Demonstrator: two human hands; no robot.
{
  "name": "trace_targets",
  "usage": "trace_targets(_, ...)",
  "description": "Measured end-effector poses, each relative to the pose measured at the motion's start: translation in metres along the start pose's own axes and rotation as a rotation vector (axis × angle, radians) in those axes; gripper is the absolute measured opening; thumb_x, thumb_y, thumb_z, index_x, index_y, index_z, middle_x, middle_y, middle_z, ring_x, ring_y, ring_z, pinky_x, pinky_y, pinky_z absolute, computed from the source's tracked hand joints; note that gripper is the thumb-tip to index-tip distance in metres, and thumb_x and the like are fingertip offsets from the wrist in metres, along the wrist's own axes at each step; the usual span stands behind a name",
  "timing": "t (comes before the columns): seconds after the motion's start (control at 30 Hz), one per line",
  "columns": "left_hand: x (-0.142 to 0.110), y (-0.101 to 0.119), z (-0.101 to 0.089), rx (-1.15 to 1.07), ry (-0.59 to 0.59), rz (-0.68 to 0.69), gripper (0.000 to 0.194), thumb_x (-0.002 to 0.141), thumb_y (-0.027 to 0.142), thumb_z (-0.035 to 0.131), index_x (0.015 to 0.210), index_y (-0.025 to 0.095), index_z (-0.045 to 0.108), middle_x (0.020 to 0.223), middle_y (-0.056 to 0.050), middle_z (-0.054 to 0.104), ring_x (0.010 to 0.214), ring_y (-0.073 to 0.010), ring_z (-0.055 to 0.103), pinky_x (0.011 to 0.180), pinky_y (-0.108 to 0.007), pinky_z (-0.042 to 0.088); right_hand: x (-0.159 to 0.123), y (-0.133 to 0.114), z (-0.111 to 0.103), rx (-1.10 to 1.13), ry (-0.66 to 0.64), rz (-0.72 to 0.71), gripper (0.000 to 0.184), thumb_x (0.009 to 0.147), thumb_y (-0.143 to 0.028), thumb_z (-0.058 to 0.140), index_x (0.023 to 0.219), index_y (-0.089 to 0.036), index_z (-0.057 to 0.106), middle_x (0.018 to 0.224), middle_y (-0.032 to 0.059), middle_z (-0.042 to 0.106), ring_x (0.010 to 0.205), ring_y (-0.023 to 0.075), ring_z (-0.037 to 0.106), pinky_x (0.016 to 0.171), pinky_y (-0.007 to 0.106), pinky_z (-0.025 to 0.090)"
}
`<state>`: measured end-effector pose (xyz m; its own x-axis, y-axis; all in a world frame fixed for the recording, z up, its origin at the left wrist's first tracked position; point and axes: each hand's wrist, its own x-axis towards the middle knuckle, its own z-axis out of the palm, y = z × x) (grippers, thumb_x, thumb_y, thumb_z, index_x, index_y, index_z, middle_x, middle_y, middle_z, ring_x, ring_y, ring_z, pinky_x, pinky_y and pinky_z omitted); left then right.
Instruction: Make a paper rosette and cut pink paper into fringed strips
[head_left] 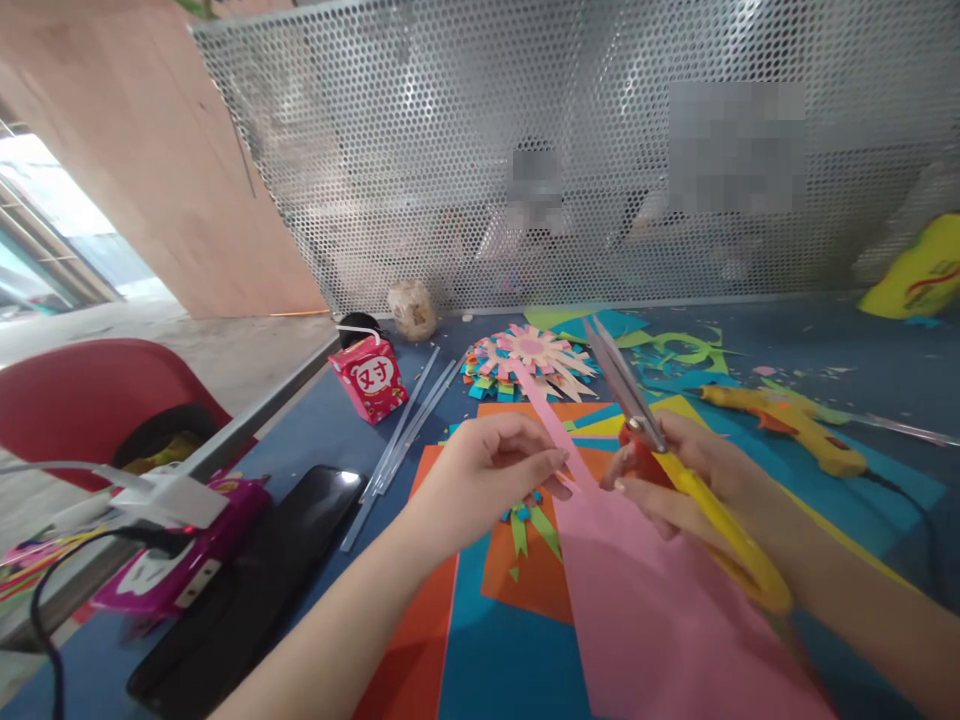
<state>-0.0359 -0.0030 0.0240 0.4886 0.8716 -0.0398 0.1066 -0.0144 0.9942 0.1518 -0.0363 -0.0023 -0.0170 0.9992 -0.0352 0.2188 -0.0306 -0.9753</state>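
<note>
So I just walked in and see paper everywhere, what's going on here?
A person is cutting a pink paper sheet. The left hand pinches a narrow strip of it, and the right hand holds yellow-handled scissors, blades open. A finished paper flower and a yellow glue gun lie on the blue table.

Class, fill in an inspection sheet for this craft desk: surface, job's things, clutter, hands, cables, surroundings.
Surface: blue table, mostly covered by coloured paper.
Job's things: pink paper sheet; yellow-handled scissors, blades open.
Clutter: paper flower, glue gun, glue sticks, red drink carton, black phone, paper scraps.
Hands: left hand pinches the pink strip; right hand grips the scissors.
Cables: black cable at left; glue gun cord.
Surroundings: perforated metal screen, red chair.
</note>
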Motion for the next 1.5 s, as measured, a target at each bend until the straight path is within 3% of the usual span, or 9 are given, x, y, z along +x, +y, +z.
trace_targets(0.23,0.001,-0.006,0.006,-0.010,-0.030,-0.035,0.011,0.077,0.022,0.060,0.070,0.014,0.057,0.061,-0.001,0.065,0.057,-0.0100,0.063,0.052,-0.019,0.044,-0.003,0.008,0.008,0.061,-0.031,-0.068,0.038,0.059,-0.027,0.075,0.076,-0.025,0.041,0.064,-0.0052,0.059,0.059,0.0134,0.060,0.058,0.027,0.049)
trace_targets(0.47,0.004,-0.015,0.017,-0.089,-0.046,-0.090,0.012,0.074,0.022,0.063,0.083,0.014,0.060,0.069,-0.003,0.064,0.059,-0.0112,0.062,0.054,-0.021,0.047,-0.003,0.007,0.008,0.031,-0.022,-0.022,0.035,0.061,-0.027,0.072,0.079,-0.025,0.043,0.066,-0.0059,0.056,0.063,0.0137,0.061,0.062,0.027,0.051)
trace_targets(0.7,0.001,-0.019,0.016,-0.034,-0.014,0.023,0.013,0.072,0.020,0.063,0.084,0.015,0.062,0.074,-0.004,0.066,0.067,-0.0139,0.063,0.066,-0.027,0.049,-0.002,0.008,0.008,-0.123,0.038,-0.060,0.033,0.062,-0.038,0.071,0.077,-0.025,0.045,0.065,-0.0028,0.058,0.059,0.0167,0.061,0.056,0.030,0.050)
trace_targets(0.83,0.001,-0.017,0.012,0.057,0.093,0.101,0.011,0.072,0.018,0.060,0.082,0.015,0.065,0.072,-0.003,0.064,0.064,-0.0117,0.058,0.058,-0.023,0.045,-0.002,0.014,0.006,-0.107,-0.024,-0.047,0.032,0.063,-0.039,0.070,0.079,-0.025,0.045,0.069,-0.0012,0.060,0.059,0.0163,0.059,0.051,0.028,0.048)
trace_targets(1.0,0.003,-0.005,-0.003,-0.006,0.356,0.153,0.021,0.077,0.020,0.053,0.091,0.015,0.068,0.065,0.001,0.059,0.054,-0.0073,0.049,0.052,-0.019,0.041,0.000,0.020,0.000,-0.214,0.022,-0.024,0.032,0.066,-0.040,0.068,0.076,-0.024,0.042,0.069,-0.0018,0.054,0.060,0.0149,0.053,0.056,0.029,0.045)
trace_targets(1.1,0.003,0.000,-0.011,-0.022,0.469,0.217,0.025,0.078,0.020,0.052,0.096,0.018,0.070,0.072,0.000,0.061,0.060,-0.0089,0.051,0.052,-0.019,0.043,0.000,0.020,0.001,-0.287,0.017,-0.020,0.034,0.067,-0.044,0.066,0.075,-0.025,0.039,0.068,-0.0038,0.048,0.060,0.0144,0.048,0.057,0.029,0.041)
trace_targets(1.33,0.003,0.001,-0.010,0.012,0.484,0.329,0.027,0.078,0.021,0.056,0.100,0.021,0.070,0.073,0.000,0.063,0.059,-0.0087,0.050,0.053,-0.019,0.044,0.000,0.021,0.002,-0.356,-0.056,-0.008,0.038,0.066,-0.048,0.064,0.071,-0.025,0.034,0.063,-0.0054,0.044,0.057,0.0141,0.043,0.052,0.027,0.035)
trace_targets(1.5,0.001,0.001,-0.010,0.023,0.510,0.337,0.024,0.078,0.020,0.056,0.097,0.021,0.070,0.066,0.001,0.060,0.056,-0.0076,0.049,0.052,-0.019,0.043,0.001,0.019,0.002,-0.409,0.040,-0.027,0.039,0.066,-0.052,0.063,0.070,-0.025,0.036,0.057,-0.0078,0.038,0.052,0.0118,0.035,0.049,0.025,0.028)
